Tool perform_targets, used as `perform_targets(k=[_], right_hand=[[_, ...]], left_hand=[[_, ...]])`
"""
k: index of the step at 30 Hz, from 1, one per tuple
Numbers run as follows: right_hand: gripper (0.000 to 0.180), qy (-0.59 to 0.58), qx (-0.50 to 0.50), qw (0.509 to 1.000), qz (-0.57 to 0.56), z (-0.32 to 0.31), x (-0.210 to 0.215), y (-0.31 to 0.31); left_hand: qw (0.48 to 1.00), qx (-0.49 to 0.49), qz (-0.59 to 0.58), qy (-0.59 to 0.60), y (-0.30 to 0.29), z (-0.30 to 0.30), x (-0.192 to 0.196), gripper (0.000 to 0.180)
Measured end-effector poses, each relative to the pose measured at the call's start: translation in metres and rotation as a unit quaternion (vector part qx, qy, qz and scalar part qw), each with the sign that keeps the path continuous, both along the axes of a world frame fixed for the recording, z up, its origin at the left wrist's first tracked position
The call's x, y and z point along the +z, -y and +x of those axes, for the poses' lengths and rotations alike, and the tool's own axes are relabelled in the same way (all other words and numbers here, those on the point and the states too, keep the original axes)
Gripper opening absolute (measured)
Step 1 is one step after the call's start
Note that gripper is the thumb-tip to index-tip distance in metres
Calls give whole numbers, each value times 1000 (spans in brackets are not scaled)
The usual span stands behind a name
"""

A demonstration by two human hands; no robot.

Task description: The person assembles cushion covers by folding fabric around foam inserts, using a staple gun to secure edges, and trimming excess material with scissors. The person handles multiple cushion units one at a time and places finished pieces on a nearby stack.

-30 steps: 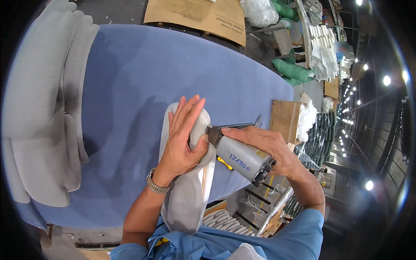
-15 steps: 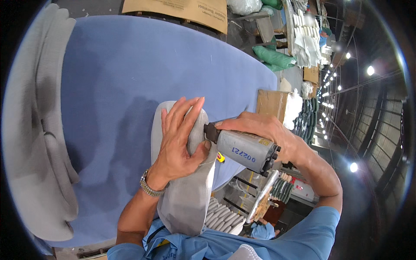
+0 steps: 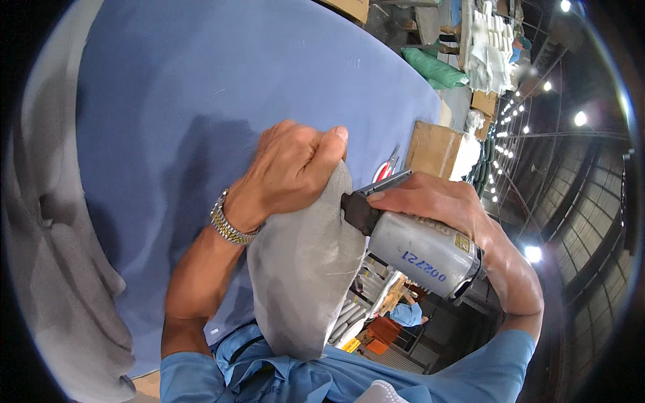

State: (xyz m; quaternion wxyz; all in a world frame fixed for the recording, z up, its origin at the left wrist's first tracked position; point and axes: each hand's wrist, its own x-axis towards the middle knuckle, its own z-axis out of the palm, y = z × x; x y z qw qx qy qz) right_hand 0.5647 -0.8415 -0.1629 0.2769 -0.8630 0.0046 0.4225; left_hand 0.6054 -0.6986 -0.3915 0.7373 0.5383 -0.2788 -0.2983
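Note:
A grey fabric-covered piece [image 3: 299, 262], long and rounded, stands tilted between my arms with its lower end against my shirt. My left hand [image 3: 292, 168] is closed in a fist on its top end, gripping the grey cloth there. From the right, my right hand [image 3: 437, 201] wraps round a grey staple gun [image 3: 420, 252]. The gun's black nose touches the right side of the grey piece, just below my left fist. What lies under my left fingers is hidden.
A blue cloth-topped table [image 3: 168, 87] spreads beneath, with grey fabric [image 3: 60, 255] heaped along its left side. Red-handled scissors [image 3: 384, 169] lie near its right edge by a cardboard box [image 3: 433, 149]. Another person in blue [image 3: 406, 314] is in the background at lower right.
My left hand has gone from lying flat with fingers stretched to a closed grip on the top end. The staple gun stays against the piece's right side. The view has shifted, bringing scissors into sight.

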Motion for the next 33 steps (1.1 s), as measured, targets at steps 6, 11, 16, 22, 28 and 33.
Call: perform_targets(k=[6, 11, 16, 22, 28, 33], right_hand=[[90, 92, -3, 993, 71, -14, -2, -7], [81, 260, 19, 965, -38, -74, 21, -36], [71, 322, -157, 932, -51, -212, 7, -33], [70, 288, -416, 862, -21, -360, -156, -21], [53, 265, -332, 900, 97, -369, -191, -42], [36, 494, -363, 756, 230, -274, -69, -31]], left_hand=[[992, -5, 1, -123, -5, -14, 1, 57], [990, 97, -5, -105, 1, -28, -9, 61], [959, 176, -18, -221, -42, -21, 52, 53], [954, 146, -120, 233, -90, -70, 299, 47], [783, 85, 27, 616, -130, -189, 314, 27], [756, 114, 96, 638, -148, -253, 292, 8]])
